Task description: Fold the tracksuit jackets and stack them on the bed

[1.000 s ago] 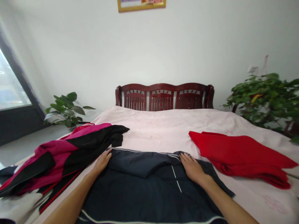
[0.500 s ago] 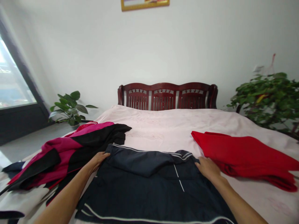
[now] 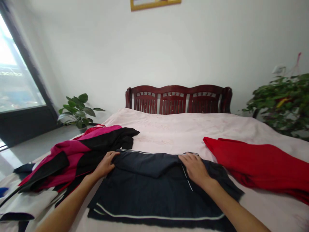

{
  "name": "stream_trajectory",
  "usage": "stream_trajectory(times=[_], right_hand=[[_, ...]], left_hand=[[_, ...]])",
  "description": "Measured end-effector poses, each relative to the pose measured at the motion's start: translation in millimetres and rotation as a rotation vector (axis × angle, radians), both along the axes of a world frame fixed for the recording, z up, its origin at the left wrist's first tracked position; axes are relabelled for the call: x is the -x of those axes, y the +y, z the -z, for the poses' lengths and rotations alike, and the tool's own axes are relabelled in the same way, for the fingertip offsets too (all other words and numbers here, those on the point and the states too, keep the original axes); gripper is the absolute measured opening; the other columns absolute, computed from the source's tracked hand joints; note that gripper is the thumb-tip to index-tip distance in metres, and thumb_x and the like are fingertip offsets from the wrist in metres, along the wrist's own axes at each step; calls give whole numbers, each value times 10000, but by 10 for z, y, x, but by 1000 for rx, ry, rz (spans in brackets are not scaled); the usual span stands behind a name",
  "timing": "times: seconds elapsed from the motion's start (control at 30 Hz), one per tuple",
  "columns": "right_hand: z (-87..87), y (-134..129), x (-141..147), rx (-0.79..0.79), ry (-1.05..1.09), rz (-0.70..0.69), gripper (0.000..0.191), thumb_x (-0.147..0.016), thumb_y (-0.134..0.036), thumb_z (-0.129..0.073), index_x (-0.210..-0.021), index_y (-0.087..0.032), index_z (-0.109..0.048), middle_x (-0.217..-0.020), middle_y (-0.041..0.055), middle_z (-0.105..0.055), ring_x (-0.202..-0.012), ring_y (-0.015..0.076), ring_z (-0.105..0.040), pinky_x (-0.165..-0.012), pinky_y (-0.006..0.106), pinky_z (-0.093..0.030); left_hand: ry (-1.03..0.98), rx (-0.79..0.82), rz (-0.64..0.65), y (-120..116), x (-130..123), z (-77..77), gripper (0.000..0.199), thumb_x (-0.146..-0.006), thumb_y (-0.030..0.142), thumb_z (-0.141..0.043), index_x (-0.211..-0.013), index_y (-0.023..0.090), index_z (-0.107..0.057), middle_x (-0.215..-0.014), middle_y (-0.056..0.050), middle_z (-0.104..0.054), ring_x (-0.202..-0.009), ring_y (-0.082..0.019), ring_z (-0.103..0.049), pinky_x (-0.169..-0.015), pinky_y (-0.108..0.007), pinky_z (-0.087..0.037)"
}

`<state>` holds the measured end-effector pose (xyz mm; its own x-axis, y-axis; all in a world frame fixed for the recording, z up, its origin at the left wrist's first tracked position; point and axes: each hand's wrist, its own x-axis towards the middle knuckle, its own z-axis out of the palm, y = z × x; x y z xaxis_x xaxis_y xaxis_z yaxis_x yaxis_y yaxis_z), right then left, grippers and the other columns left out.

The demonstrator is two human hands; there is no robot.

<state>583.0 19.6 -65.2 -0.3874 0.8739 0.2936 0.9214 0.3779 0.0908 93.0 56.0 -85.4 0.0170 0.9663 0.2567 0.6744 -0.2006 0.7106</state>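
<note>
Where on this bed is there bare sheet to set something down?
Free: the pale pink bedsheet between the dark-red wooden headboard and the navy white-trimmed garment, plus a narrower strip between that garment and the folded red cloth. Crowded: the left side, where heaped magenta-and-black clothing lies beside the left hand.

We see a wide bed (image 3: 212, 124) covered by a pale pink sheet (image 3: 159, 130) with faint darker markings. Across its near middle we have a navy garment (image 3: 149, 190) with white piping, laid out broadly; to our right lies a red garment (image 3: 260, 161), and to our left a loose heap of magenta, black and white clothes (image 3: 72, 148).
</note>
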Motion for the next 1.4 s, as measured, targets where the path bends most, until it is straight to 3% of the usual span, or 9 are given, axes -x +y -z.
stream_trajectory(times=[0.07, 0.13, 0.33, 0.63, 0.8, 0.93, 1.13, 1.23, 1.4], right_hand=[[42, -55, 296, 49, 3, -293, 679, -800, -6, -401, -1426, -259, -466, -1461, 60, -499, -1390, 231, -357, -1157, 445, -248], [85, -50, 540, 95, 10, -393, 668, -826, -24, -389, -1445, -269, -443, -1484, 57, -476, -1404, 223, -347, -1162, 445, -241], [74, 312, 747, 271, 187, -116, 419, -861, -109, -445, -1224, -223, -622, -1213, 101, -675, -1127, 221, -599, -976, 347, -407], [-25, 638, 706, 280, 342, 32, 325, -803, -145, -488, -1054, -241, -672, -1080, 42, -721, -974, 185, -641, -828, 274, -446], [-75, 562, 626, 251, 401, -11, 408, -814, -119, -448, -1122, -258, -676, -1144, 23, -714, -1053, 180, -634, -910, 285, -452], [-33, 365, 449, 214, 409, -129, 490, -819, -98, -410, -1214, -246, -659, -1255, 26, -674, -1180, 174, -590, -1033, 312, -412], [76, 134, 345, 370, 293, -242, 641, -690, -26, -391, -1246, -192, -663, -1304, 67, -647, -1237, 203, -567, -1087, 368, -395], [-114, 107, 501, 435, 329, -174, 644, -718, -66, -400, -1318, -160, -612, -1364, 89, -602, -1286, 202, -529, -1119, 359, -359], [-232, -5, 849, 261, 334, -54, 593, -963, -420, -337, -1460, -115, -448, -1542, 145, -378, -1455, 268, -283, -1194, 438, -198]], left_hand=[[262, -40, 115, -37, -9, -8, 713, -572, 34, -543, -1243, 251, -641, -1395, -63, -533, -1336, -261, -448, -1150, -403, -316], [496, -43, 192, -34, -27, -15, 707, -619, 28, -541, -1277, 270, -628, -1442, -62, -516, -1377, -264, -415, -1169, -414, -275], [631, 49, 235, 123, -52, -72, 720, -642, -18, -525, -1279, 302, -627, -1432, -35, -560, -1378, -237, -442, -1179, -425, -234], [655, 5, 155, 288, -146, -118, 467, -738, 100, -581, -1154, 287, -682, -1259, -56, -684, -1220, -248, -588, -1178, -439, -233], [658, -103, 105, 276, -206, -337, 440, -775, 116, -532, -1165, 264, -672, -1234, -66, -692, -1223, -238, -581, -1210, -450, -139], [697, -258, 185, 27, -163, -399, 465, -771, 116, -514, -1193, 242, -662, -1242, -69, -689, -1240, -232, -568, -1205, -463, -169], [781, 8, 222, -375, -164, -110, 619, -713, 37, -464, -1274, 233, -637, -1376, -71, -611, -1320, -223, -513, -1182, -479, -246], [798, 133, 90, -444, -305, -167, 657, -710, 52, -458, -1324, 235, -604, -1444, -83, -545, -1381, -259, -444, -1170, -545, -237], [694, 97, 199, -470, -719, -253, 584, -878, 178, -396, -1450, 274, -464, -1540, -44, -427, -1463, -227, -300, -1190, -470, -221]])
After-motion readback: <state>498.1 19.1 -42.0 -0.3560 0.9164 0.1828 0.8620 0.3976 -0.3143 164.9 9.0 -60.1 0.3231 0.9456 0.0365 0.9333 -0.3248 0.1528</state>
